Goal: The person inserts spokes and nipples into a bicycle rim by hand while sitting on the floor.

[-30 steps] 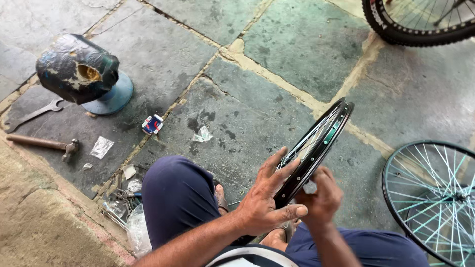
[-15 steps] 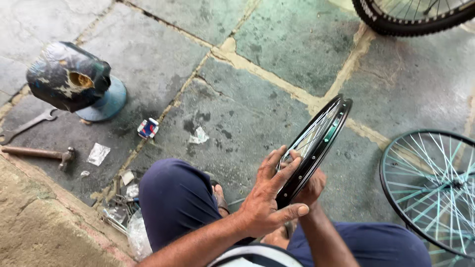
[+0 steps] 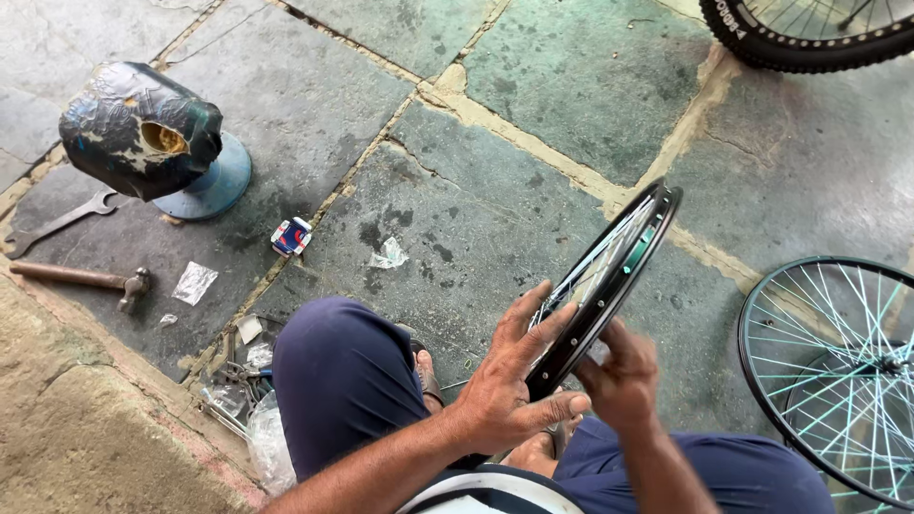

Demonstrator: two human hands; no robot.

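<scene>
Left hand (image 3: 505, 395) lay open-fingered against rim (image 3: 609, 276); right hand (image 3: 624, 381) pinched its edge. I judged spoke-fitting step; next needs steady rotation.

Stone floor (image 3: 533, 86), hammer (image 3: 86, 279), spanner (image 3: 57, 224), sm. box (image 3: 291, 236), wrappers (image 3: 195, 283)

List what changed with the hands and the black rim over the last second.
The right hand slid from the rim's side to underneath it. The left hand kept its fingers spread against the black rim, which stayed upright on edge at the same tilt. The hammer and wrench did not move.
</scene>
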